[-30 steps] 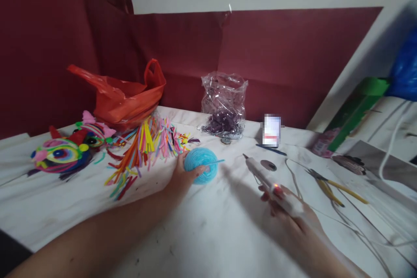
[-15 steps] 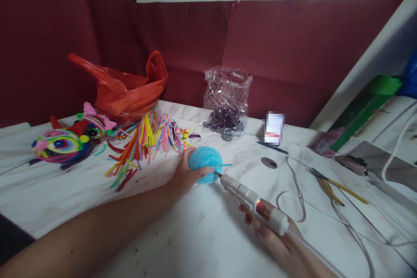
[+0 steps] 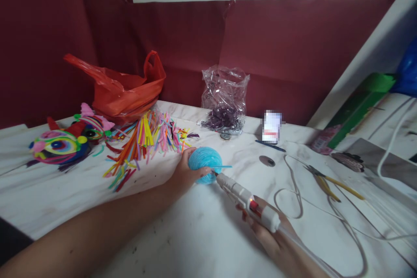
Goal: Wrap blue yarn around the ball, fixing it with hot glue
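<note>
My left hand [image 3: 191,166] is closed on a round light-blue ball [image 3: 207,157] that looks wound with yarn or thin strips. From the ball's right side a short blue strip [image 3: 224,166] sticks out. A white glue gun [image 3: 239,192] with a lit red switch is gripped in my right hand [image 3: 260,226]. Its nozzle points up and left, and the tip is at the ball's lower right, close to my left thumb. Whether the tip touches the ball I cannot tell.
Colourful strips [image 3: 143,139] and decorated fish-like figures [image 3: 60,144] lie left, before a red plastic bag [image 3: 130,95]. Behind stand a clear bag [image 3: 224,100] and a blurred phone-like object [image 3: 272,127]. Yellow-handled pliers [image 3: 325,180], a white cord [image 3: 298,200] and a round disc [image 3: 267,161] lie right.
The glue gun and my right hand have shifted slightly left, its tip nearer my left thumb. My left hand and the ball keep nearly the same position. The view has turned slightly right.
</note>
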